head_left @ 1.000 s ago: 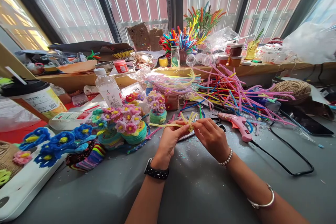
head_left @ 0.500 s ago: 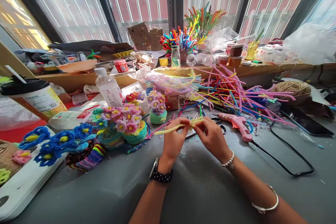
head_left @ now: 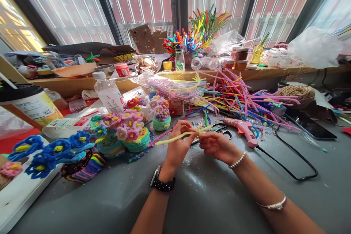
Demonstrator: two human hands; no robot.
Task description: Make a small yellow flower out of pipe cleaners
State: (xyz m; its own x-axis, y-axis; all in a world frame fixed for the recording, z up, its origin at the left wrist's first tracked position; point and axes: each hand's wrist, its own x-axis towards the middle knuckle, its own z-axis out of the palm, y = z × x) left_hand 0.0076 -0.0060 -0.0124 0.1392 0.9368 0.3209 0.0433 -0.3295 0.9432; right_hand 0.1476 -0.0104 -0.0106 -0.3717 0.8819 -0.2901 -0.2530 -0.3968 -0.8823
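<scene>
A pale yellow pipe cleaner (head_left: 175, 138) runs across both hands above the grey table, its long free end pointing left and its middle bent or twisted at the fingertips. My left hand (head_left: 178, 146) pinches it between thumb and fingers. From the other side my right hand (head_left: 218, 146) grips the same piece near the bend, palm turned partly up. Black-handled scissors (head_left: 226, 133) lie on the table just behind the right hand. Right of them rests a pink hot glue gun (head_left: 244, 129). The fingertips partly hide the twisted part.
Pink and blue pipe-cleaner flowers in pots (head_left: 137, 137) stand at the left, near a water bottle (head_left: 108, 93) and a lidded cup (head_left: 29, 104). Loose colourful pipe cleaners (head_left: 233, 95) spread behind the hands. A black cord (head_left: 285, 170) loops at the right, near a phone (head_left: 312, 126).
My right hand has rolled over, its fingers now lower and the palm turned more upward. Both hands still hold the yellow pipe cleaner. The view has shifted slightly to the right.
</scene>
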